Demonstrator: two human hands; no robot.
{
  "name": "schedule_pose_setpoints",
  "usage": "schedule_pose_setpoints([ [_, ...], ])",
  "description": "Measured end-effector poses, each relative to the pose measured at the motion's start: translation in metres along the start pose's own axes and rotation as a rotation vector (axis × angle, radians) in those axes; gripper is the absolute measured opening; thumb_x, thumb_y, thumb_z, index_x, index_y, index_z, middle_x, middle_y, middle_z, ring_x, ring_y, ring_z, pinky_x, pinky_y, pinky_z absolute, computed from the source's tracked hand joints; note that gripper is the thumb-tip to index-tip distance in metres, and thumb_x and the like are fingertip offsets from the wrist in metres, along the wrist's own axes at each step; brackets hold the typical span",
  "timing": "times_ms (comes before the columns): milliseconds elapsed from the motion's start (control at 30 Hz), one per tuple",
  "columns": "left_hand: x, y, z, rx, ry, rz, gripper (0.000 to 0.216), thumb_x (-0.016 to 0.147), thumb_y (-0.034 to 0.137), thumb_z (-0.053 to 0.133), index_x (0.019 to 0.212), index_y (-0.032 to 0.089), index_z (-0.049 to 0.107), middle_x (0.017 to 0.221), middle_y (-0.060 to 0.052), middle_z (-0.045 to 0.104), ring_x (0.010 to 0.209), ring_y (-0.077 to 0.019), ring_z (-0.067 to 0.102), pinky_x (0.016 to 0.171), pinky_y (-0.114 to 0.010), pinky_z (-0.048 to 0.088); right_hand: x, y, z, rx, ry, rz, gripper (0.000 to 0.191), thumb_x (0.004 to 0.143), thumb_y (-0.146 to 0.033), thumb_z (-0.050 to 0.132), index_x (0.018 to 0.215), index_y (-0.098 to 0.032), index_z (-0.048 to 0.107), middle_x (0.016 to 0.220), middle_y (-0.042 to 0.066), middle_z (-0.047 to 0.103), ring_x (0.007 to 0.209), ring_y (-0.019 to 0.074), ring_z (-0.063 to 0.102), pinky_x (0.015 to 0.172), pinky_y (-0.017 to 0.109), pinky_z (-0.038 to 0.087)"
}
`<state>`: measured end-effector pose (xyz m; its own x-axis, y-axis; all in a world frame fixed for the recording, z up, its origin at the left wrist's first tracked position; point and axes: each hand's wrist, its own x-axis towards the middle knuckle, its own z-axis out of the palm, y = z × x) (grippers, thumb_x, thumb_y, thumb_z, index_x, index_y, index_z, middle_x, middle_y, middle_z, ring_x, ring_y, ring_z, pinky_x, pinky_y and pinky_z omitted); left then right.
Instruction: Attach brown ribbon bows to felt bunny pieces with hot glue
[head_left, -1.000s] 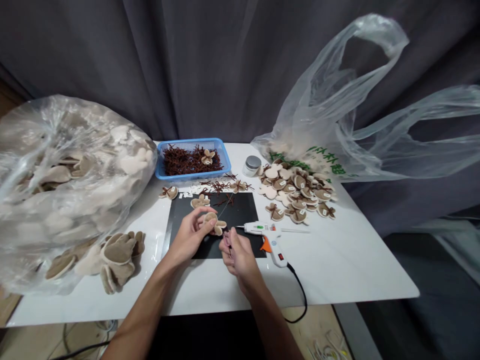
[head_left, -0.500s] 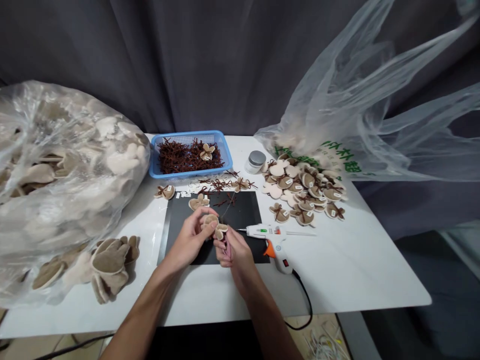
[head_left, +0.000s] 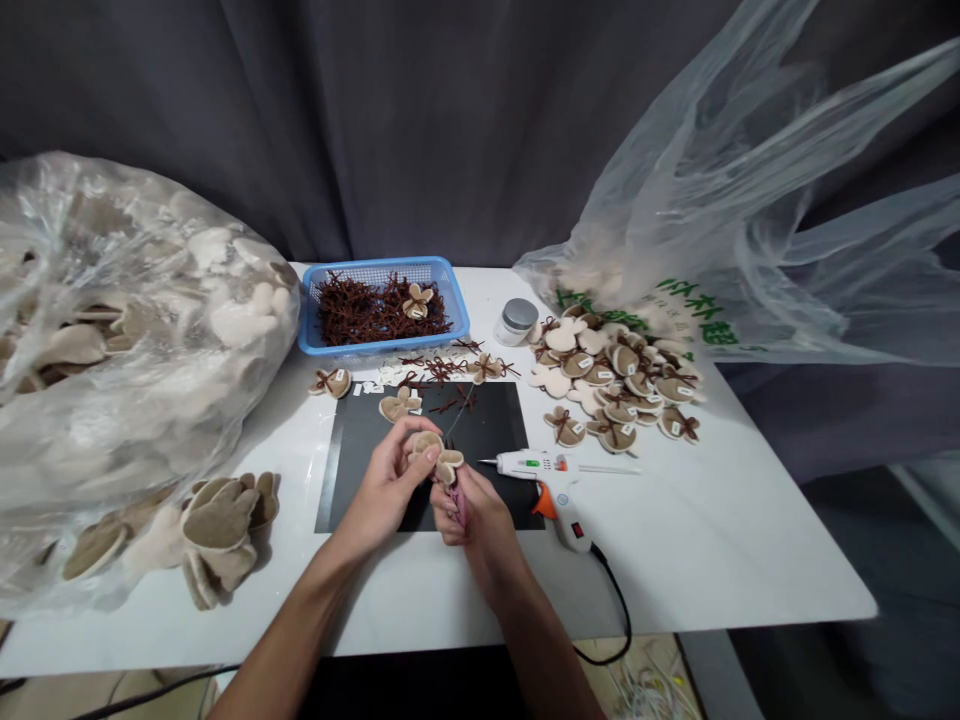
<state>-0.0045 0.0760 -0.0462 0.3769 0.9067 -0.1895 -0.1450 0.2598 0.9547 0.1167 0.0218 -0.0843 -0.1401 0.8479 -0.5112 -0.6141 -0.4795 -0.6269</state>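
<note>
Left hand (head_left: 391, 470) and right hand (head_left: 480, 512) close together — fingers (head_left: 445, 508) curled, forearms (head_left: 311, 600) angled inward.

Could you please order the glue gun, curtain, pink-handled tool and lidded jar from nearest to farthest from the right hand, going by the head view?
From the right hand:
1. Pink-handled tool, in its grip.
2. Glue gun, just to its right.
3. Lidded jar, farther forward.
4. Curtain, behind the white table.

Clear plastic bag (head_left: 660, 225): green Chinese characters (head_left: 701, 306), 木 and 超 legible, neighbouring ones creased or too small | rabbit-shaped pieces (head_left: 568, 436) in the right-hand pile: small white tags (head_left: 585, 363), print too small to read | glue gun (head_left: 561, 484): green label (head_left: 533, 464), marking illegible
</note>
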Motion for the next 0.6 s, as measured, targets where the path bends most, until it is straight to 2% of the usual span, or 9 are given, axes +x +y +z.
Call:
schedule_pose_setpoints([
  [133,-0.002,-0.001,-0.001,-0.006,0.012,0.011,0.046,0.089,0.059,0.080,0.108,0.021,0.062,0.078,0.003,0.058,0.070,-0.0142,0.055,0.068,-0.024,0.045,0.001,0.002,-0.002,0.000,-0.031,0.019,0.058,0.081,-0.078,0.070,0.086,-0.026,0.044,0.058,-0.013,0.038,0.042,0.0041,0.013,0.042,0.019,0.005],
  [367,-0.002,0.000,-0.008,0.035,-0.004,0.008,0.047,0.089,0.060,0.079,0.110,0.020,0.068,0.087,-0.001,0.062,0.079,-0.0166,0.057,0.074,-0.026,0.045,0.000,-0.007,-0.002,-0.031,-0.097,0.032,0.061,0.077,-0.077,0.076,0.086,-0.025,0.046,0.059,-0.013,0.038,0.042,0.0041,0.017,0.042,0.019,0.006],
  [600,0.000,0.010,-0.009,0.035,-0.020,0.001,0.047,0.087,0.061,0.081,0.106,0.021,0.066,0.077,0.003,0.057,0.071,-0.0153,0.052,0.068,-0.025,0.042,0.004,-0.002,0.003,0.019,-0.096,-0.020,0.064,0.075,-0.081,0.077,0.084,-0.024,0.049,0.057,-0.013,0.032,0.043,0.0031,0.011,0.042,0.018,0.006],
])
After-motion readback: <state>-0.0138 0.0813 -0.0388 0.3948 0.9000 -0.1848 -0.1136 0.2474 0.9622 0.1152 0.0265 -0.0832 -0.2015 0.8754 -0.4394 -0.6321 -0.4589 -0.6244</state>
